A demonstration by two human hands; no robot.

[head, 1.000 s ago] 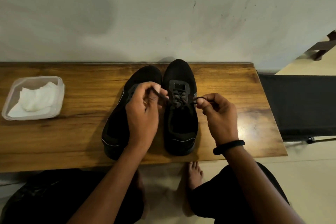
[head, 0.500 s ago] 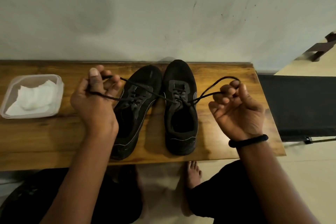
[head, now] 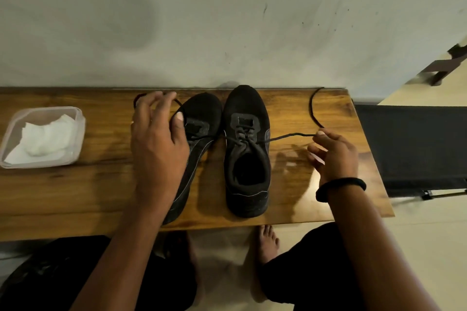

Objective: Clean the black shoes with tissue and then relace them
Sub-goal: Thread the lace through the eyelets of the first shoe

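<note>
Two black shoes stand side by side on the wooden bench [head: 290, 197], toes toward the wall. The right shoe [head: 246, 156] has a black lace [head: 290, 136] threaded through its eyelets. My right hand [head: 333, 156] pinches one end of the lace to the right of that shoe, and the loose tail curls up toward the bench's back edge. My left hand [head: 156, 144] hovers over the left shoe [head: 197, 134], covering its near half. The other lace end runs across that shoe and loops round my left fingers and thumb.
A clear plastic tub [head: 41, 136] with crumpled white tissue sits at the bench's left end. A black chair seat [head: 414, 149] stands right of the bench. The wall is just behind the bench. My bare foot [head: 266, 242] is on the floor below the front edge.
Both hands pulled the lace ends out sideways from the right shoe, then came down lower. My left hand moved back right over the left shoe, its fingers spread more.
</note>
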